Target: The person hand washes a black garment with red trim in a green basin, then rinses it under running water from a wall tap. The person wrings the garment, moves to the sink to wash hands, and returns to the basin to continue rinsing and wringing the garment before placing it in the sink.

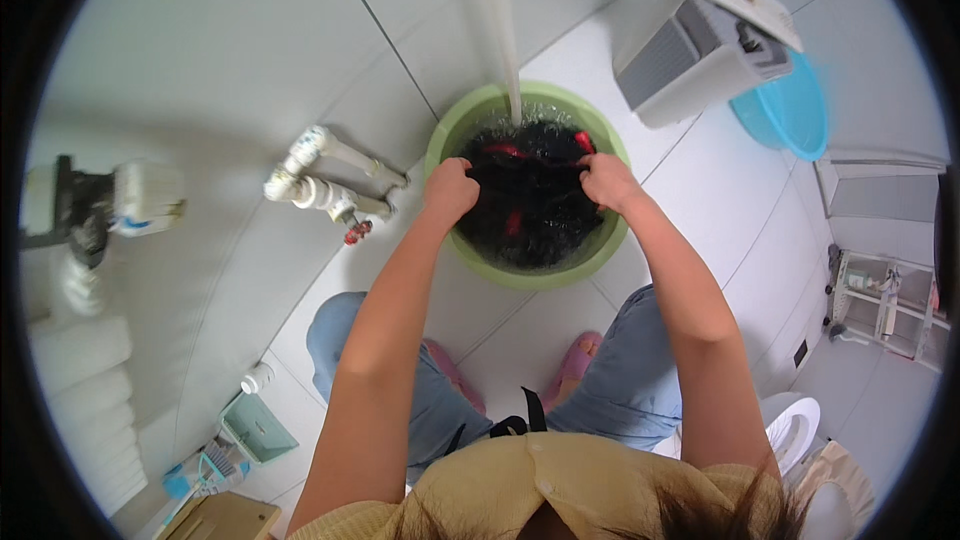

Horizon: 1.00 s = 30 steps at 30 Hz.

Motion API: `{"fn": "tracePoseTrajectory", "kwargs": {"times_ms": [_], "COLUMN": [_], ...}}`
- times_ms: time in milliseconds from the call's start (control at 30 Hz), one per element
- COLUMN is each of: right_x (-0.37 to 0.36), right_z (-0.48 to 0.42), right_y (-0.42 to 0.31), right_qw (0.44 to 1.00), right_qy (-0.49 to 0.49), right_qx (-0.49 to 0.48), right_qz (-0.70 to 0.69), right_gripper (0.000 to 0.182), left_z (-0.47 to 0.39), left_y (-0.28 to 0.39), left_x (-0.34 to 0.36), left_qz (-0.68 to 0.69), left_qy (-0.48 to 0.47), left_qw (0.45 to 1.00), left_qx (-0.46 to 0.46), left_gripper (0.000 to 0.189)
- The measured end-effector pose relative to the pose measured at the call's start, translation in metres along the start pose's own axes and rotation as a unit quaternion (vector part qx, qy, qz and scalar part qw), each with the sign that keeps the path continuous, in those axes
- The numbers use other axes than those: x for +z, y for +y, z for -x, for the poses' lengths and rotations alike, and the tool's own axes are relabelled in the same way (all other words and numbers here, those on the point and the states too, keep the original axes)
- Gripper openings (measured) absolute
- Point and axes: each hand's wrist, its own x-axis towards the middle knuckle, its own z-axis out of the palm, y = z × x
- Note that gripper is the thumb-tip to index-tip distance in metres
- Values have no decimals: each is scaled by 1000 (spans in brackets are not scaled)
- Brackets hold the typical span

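A round green plastic basin (536, 282) stands on the floor in front of me, holding water and a soaked black cloth (536, 195) with red patches. My left hand (452, 190) is closed on the cloth at the basin's left side. Opposite it, my right hand (609, 181) grips the cloth near the right rim, its fingertips partly hidden. A small red piece (584, 141) shows just above the right hand. From above, a pale pipe or hose (506, 37) reaches the water at the far side, where bubbles (544, 114) gather.
White pipes with a red-handled valve (358, 231) project from the left wall. A grey and white bucket (697, 64) and a blue basin (787, 109) stand at the upper right. Right of me are a wheeled rack (885, 304) and a toilet seat (799, 427). A green bin (259, 427) sits lower left.
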Motion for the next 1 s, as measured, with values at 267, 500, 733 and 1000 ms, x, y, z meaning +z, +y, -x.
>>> {"fn": "tracePoseTrajectory", "kwargs": {"times_ms": [267,500,733,1000], "right_x": [-128,-155,-218,-358], "right_z": [125,139,119,164], "right_y": [-125,-161,-227,-358], "right_qw": [929,881,885,680], "right_qy": [19,115,258,155], "right_qx": [-177,-252,-379,-491], "right_qz": [-325,-383,77,-521], "right_gripper": [32,34,33,37], "left_z": [75,94,30,24], "left_y": [132,177,124,164], "left_x": [-136,-175,-123,-122], "left_qz": [252,305,57,20], "left_qy": [59,23,82,33], "left_qw": [960,903,988,997], "left_qx": [106,301,115,66], "left_gripper": [28,88,47,41]}}
